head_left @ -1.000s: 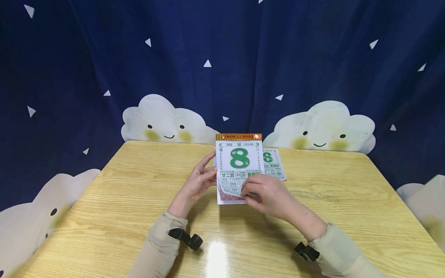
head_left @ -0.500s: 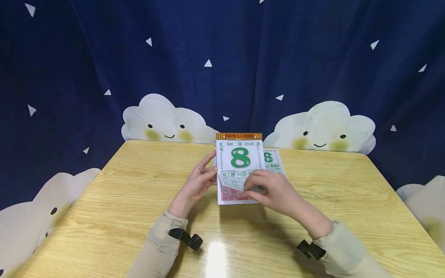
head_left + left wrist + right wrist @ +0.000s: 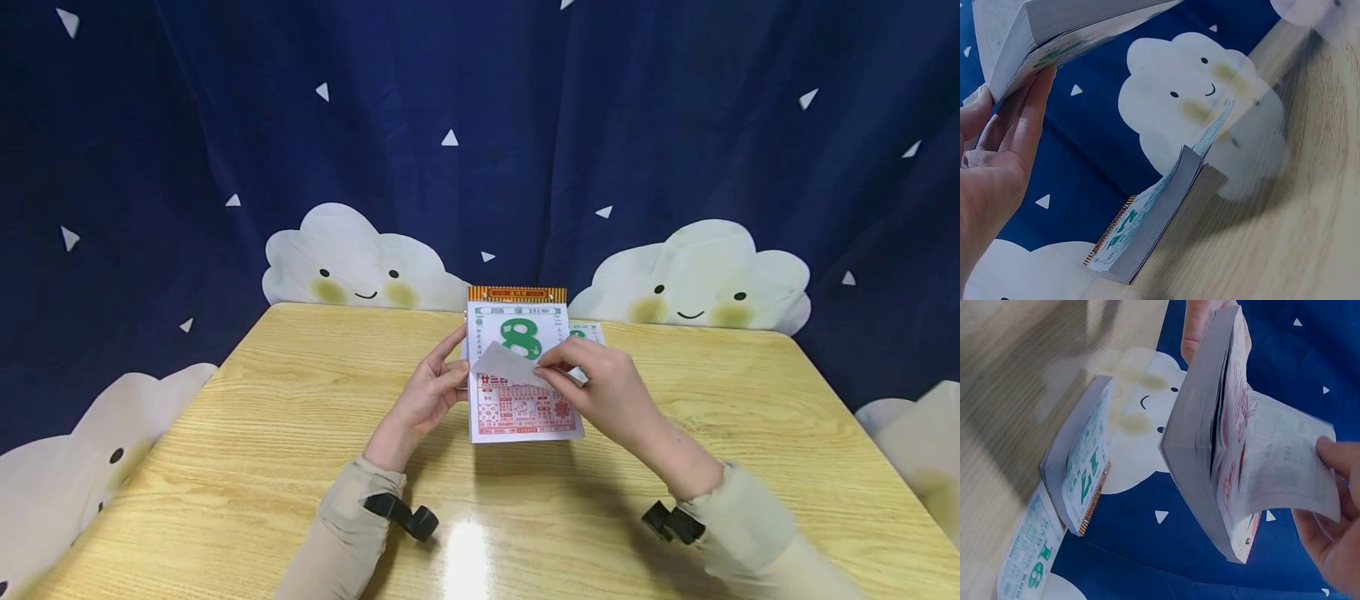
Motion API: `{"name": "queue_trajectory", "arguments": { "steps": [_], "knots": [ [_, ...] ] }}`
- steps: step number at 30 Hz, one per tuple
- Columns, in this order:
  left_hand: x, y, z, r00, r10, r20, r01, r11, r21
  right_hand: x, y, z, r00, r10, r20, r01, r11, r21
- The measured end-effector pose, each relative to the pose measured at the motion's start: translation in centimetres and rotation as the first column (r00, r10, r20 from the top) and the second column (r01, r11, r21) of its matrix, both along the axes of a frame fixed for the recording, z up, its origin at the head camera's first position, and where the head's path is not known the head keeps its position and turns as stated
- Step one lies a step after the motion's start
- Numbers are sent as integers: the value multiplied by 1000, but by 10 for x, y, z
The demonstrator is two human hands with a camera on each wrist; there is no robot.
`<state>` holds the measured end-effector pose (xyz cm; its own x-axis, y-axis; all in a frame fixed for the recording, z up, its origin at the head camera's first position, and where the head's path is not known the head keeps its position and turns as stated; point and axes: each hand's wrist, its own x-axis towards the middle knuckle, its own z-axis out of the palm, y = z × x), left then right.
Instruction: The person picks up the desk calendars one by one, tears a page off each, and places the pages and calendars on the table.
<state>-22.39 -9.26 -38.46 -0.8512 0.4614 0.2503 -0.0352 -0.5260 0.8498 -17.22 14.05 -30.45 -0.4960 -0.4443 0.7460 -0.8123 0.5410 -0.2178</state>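
Note:
A thick tear-off calendar (image 3: 525, 415) with a striped orange header is held up, facing the head camera. My left hand (image 3: 427, 396) grips it by its left edge, thumb in front and fingers behind. Between thumb and fingertips my right hand (image 3: 607, 379) pinches the lower right corner of the top sheet (image 3: 1291, 462), which bears a green 8. That sheet curls upward, its pale back showing, and a red-printed page lies bare beneath. At its header the sheet still joins the block.
Behind the held block, a second tear-off calendar (image 3: 1088, 462) showing a green 17 rests on the wooden table (image 3: 300, 467). Beside it lies a loose sheet (image 3: 1029, 550) with a green 16. A dark blue curtain (image 3: 510, 125) with clouds hangs beyond the table.
My right hand has moved up, peeling the green 8 sheet higher from the bottom. More of the red page shows now. My left hand and the calendar have stayed nearly still.

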Motion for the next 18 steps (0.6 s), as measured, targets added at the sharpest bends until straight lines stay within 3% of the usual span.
{"name": "queue_trajectory", "arguments": {
  "steps": [4, 18],
  "knots": [
    [1, 0, 1, 1000, 8, 3, -8, 1000, 0, -2, 0, 5, 999, -26, -28, 25, 999, -48],
    [-1, 1, -3, 995, 71, -64, -70, 998, 4, -10, 8, 24, 994, -101, 35, 106, 975, -193]
  ]
}}
